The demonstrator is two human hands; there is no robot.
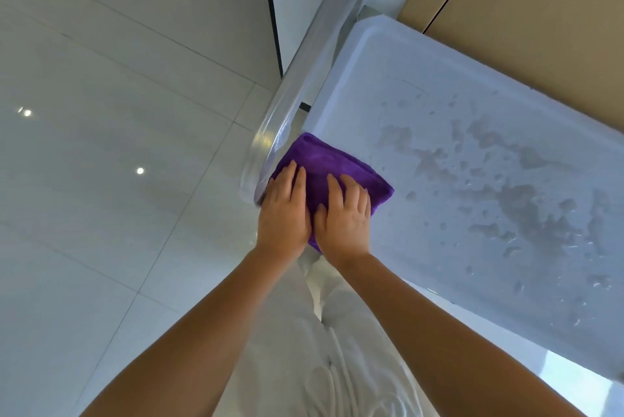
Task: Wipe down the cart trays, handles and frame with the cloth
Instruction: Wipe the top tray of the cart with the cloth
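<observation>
I press my left hand [283,210] and right hand [344,214] flat, side by side, on the folded purple microfibre cloth [332,168]; fingers lie straight, clenching nothing, so my weight spreads the cloth. It sits on the corner of the pale plastic top tray [506,298], at about 7 o'clock of it, touching the rim. Toward 3 o'clock the tray is blotched with wet patches [506,187], probably my next stretch. At 11 o'clock the film-wrapped metal handle [304,85] curves just beside the cloth and would check a leftward stroke.
</observation>
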